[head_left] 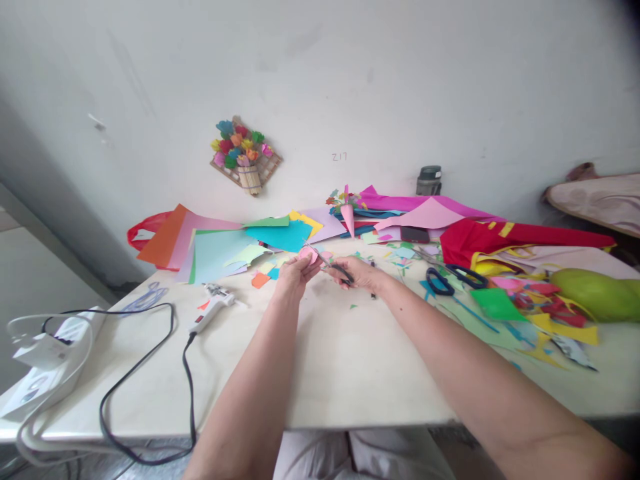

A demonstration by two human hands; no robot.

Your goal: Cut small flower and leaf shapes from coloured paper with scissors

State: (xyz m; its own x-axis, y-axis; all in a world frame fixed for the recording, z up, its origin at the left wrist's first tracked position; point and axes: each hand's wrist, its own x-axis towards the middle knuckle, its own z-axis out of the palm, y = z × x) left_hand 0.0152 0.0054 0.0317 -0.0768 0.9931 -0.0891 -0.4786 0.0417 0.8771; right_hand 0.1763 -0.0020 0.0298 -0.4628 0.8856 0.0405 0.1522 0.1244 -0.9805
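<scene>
Over the middle of the table my left hand (296,272) is closed on a small piece of pink paper (309,254). My right hand (354,270) grips a pair of scissors with dark handles (343,272), its blades pointing up and left at the pink paper. Whether the blades are cutting into the paper is too small to tell. Just beyond my hands lie a blue paper sheet (283,235) and many small coloured scraps (400,253). A pink paper cone with small paper flowers (347,217) stands behind them.
On the left are a glue gun (215,310), its black cord and a white power strip (50,363). Coloured sheets (220,253) lie at the back left. Another pair of scissors (440,281), red cloth (520,237) and a green rounded object (585,293) lie right. A bottle (429,181) stands behind.
</scene>
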